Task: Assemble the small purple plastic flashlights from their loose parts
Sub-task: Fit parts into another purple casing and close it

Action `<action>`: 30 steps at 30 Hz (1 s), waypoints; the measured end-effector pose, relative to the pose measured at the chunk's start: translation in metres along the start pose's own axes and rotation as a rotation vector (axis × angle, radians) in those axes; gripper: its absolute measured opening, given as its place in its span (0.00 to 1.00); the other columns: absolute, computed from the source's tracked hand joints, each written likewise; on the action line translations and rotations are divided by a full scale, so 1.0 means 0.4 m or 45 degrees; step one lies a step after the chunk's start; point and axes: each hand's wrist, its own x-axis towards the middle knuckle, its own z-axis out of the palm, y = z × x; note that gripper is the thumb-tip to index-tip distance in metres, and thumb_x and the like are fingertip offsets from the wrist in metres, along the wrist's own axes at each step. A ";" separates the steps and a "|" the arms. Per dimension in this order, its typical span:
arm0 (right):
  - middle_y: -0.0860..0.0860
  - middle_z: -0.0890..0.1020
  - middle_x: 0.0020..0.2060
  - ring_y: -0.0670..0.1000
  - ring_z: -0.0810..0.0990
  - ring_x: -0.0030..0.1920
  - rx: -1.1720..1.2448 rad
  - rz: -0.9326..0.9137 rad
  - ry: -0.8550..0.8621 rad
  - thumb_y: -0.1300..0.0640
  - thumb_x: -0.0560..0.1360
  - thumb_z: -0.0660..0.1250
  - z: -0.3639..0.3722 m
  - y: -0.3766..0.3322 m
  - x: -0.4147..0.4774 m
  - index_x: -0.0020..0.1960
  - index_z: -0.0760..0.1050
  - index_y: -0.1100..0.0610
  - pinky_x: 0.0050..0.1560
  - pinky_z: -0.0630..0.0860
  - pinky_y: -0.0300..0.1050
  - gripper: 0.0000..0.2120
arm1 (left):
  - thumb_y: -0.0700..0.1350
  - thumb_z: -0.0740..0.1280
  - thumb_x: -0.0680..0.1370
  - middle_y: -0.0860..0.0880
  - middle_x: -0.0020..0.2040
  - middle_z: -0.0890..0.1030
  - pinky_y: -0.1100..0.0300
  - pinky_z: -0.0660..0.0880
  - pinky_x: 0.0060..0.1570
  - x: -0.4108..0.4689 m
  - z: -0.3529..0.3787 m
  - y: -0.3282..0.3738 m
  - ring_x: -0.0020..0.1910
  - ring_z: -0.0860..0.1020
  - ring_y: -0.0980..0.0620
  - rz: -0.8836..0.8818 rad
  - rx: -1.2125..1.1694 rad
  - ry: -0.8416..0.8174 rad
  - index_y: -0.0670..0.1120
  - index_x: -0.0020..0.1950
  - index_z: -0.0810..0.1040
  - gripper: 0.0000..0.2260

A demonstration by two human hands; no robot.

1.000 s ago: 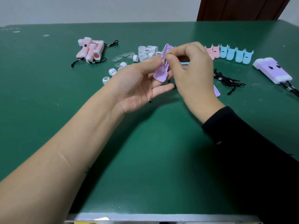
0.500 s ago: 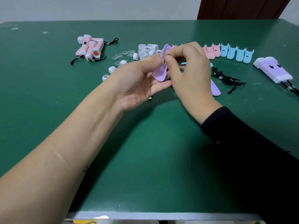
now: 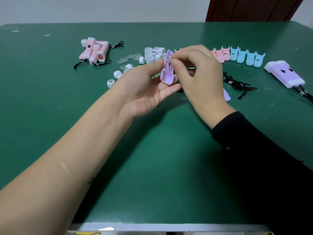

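Note:
My left hand [image 3: 145,89] holds a purple flashlight half-shell [image 3: 166,72] upright above the green table [image 3: 152,158], thumb on its left side and fingers behind it. My right hand [image 3: 201,78] pinches at the shell's inner side, thumb and forefinger on small metal parts inside. Another purple shell piece [image 3: 226,95] lies on the table, half hidden behind my right wrist. Two finished purple flashlights [image 3: 286,73] lie at the far right.
Finished pink flashlights [image 3: 94,50] lie at the back left. White caps [image 3: 154,54], clear lenses [image 3: 128,58], pink shells [image 3: 221,54] and blue shells [image 3: 247,57] form a row at the back. Black lanyards [image 3: 237,83] lie right of my hands.
Both hands stay together on the purple shell. The shell has turned slightly so more of its inside faces me; my right fingertips have shifted a little on it.

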 end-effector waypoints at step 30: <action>0.57 0.81 0.41 0.57 0.79 0.43 -0.084 -0.205 -0.053 0.67 0.72 0.66 0.008 0.028 -0.004 0.42 0.80 0.65 0.44 0.78 0.55 0.04 | 0.47 0.68 0.78 0.54 0.36 0.79 0.69 0.71 0.32 0.008 -0.031 0.002 0.29 0.75 0.59 -0.127 0.202 0.106 0.50 0.48 0.80 0.02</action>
